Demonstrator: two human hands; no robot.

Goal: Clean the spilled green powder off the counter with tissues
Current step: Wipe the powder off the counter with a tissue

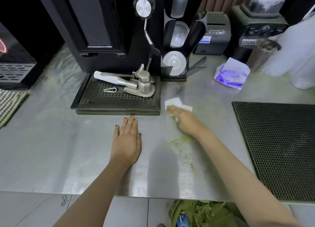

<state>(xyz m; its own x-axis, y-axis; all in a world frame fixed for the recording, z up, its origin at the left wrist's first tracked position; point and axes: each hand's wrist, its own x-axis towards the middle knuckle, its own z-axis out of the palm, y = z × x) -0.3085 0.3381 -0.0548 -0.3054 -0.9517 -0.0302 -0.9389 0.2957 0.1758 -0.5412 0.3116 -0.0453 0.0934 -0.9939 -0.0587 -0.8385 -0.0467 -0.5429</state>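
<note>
Centre of frame, on the counter point(51, 150): left hand point(127, 141), flat, fingers straight, holding nothing. Right of it: right hand point(184, 122), blurred, fingers seemingly stretched out, pressing down on a white tissue point(173, 101) just beside the drip tray point(115, 98). Below that hand: green powder point(180, 141), smeared in a streak toward the counter edge. Upper right: tissue pack point(231, 74). Right edge: black mat point(279, 150).
</note>
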